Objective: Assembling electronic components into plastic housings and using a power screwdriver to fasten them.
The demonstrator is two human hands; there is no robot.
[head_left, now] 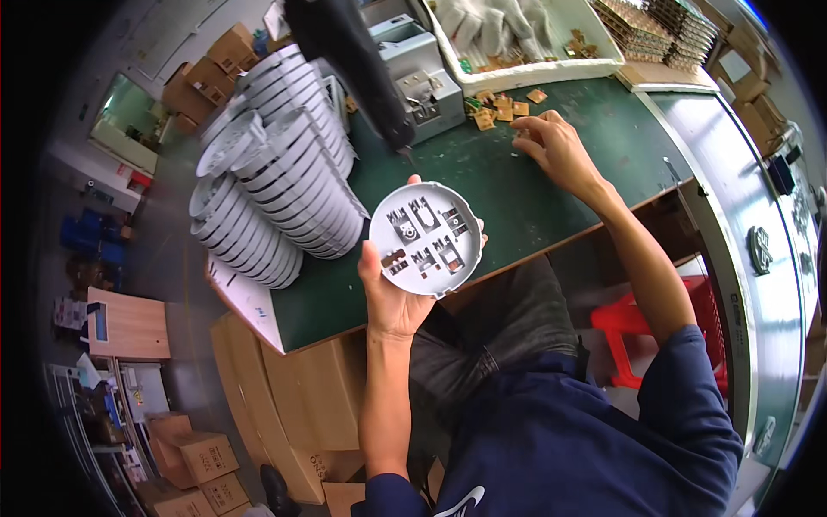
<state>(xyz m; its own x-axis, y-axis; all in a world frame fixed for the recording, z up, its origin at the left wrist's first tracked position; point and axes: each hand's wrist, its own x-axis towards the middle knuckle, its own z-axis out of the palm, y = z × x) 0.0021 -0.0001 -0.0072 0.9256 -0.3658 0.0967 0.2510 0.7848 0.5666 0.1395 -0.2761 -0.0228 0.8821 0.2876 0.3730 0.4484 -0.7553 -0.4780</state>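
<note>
Cartons [207,457] stand on the floor at lower left, near a shelf rack. To their right, stacks of nested grey round housings [297,181] lean at the left end of the green worktable [616,129]. Right of these, the left hand [396,297] grips a single grey housing [428,244], thumb along its left rim and fingertips showing at its top and right edges; the housing is held near the table's front edge, its inner face turned up to show dark, raised fittings. A brown piece [394,258] lies against the fittings near the thumb. Beyond the housing, a black tool [366,69] slants down to a narrow tip, beside a grey metal unit [431,99]. Farther right, a white foam box [543,77] contains pale gloves [500,26] and small tan parts; more tan parts [500,110] lie loose just before it. The right hand [556,151] is over the tabletop near them, its thumb and fingers bent toward each other; whether anything is pinched between the 2 cannot be told. A red stool [616,327] stands below the table's right side, and a metal-framed track [719,142] borders the far right.
</note>
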